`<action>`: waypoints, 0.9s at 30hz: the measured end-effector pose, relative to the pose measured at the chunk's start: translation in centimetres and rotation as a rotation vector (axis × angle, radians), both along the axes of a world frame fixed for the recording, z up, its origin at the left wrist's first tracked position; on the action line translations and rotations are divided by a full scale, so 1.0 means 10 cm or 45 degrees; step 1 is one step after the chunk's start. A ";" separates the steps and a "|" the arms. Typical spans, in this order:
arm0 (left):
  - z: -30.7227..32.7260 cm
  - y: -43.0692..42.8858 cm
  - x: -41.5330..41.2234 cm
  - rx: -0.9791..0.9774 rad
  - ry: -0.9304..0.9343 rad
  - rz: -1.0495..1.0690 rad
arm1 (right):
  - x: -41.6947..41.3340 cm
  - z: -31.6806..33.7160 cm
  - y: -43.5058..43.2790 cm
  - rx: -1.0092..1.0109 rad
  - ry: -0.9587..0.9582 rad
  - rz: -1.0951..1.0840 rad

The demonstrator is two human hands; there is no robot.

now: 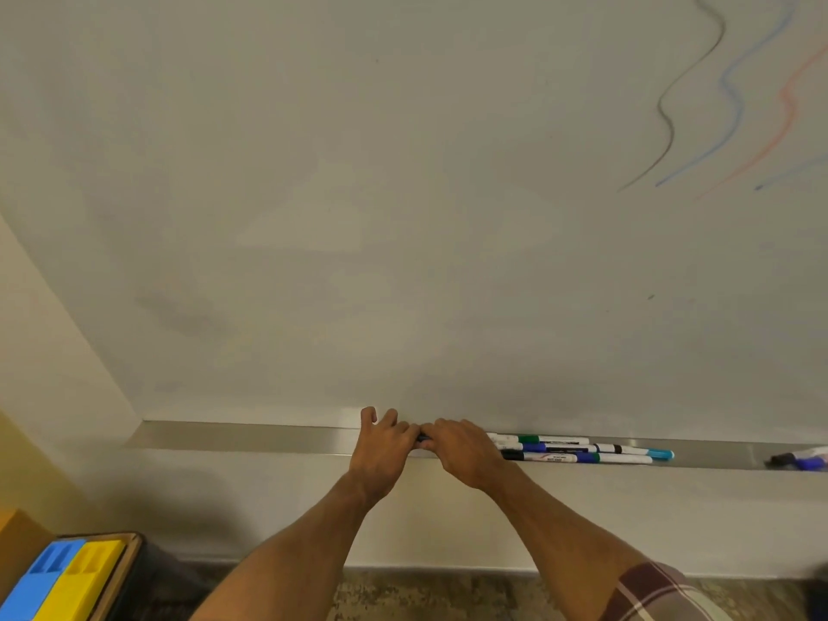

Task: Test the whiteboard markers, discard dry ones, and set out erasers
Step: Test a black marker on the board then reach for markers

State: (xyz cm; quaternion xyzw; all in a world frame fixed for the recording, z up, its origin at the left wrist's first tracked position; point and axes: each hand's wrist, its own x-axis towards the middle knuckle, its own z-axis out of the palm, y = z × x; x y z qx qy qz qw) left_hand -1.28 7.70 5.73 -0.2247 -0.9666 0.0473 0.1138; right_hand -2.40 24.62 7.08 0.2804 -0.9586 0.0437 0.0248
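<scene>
Both hands meet over the metal tray (251, 437) under the whiteboard (358, 195). My left hand (383, 448) and my right hand (463, 450) pinch one dark marker (423, 438) between them; only a short dark bit of it shows. Several white markers (582, 450) with green, blue and black bands lie in the tray just right of my right hand. Two more markers (799, 459) lie at the tray's far right. Black, blue and red wavy test lines (726, 96) mark the board's upper right.
A blue eraser (42, 580) and a yellow eraser (83, 575) lie on a wooden surface at the lower left. A dark bin-like shape (157, 575) stands beside them on the patterned floor. The tray's left stretch holds nothing.
</scene>
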 end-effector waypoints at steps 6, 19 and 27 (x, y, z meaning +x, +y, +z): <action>0.09 0.05 0.01 0.075 0.127 -0.080 | 0.14 0.09 0.20 -0.120 -0.001 -0.171; 0.79 0.45 -0.33 0.304 0.559 -0.159 | 0.07 0.84 0.64 -0.642 0.393 -0.291; 2.10 0.74 -0.76 0.371 0.961 -0.201 | -0.14 2.07 0.90 -0.918 0.744 -0.307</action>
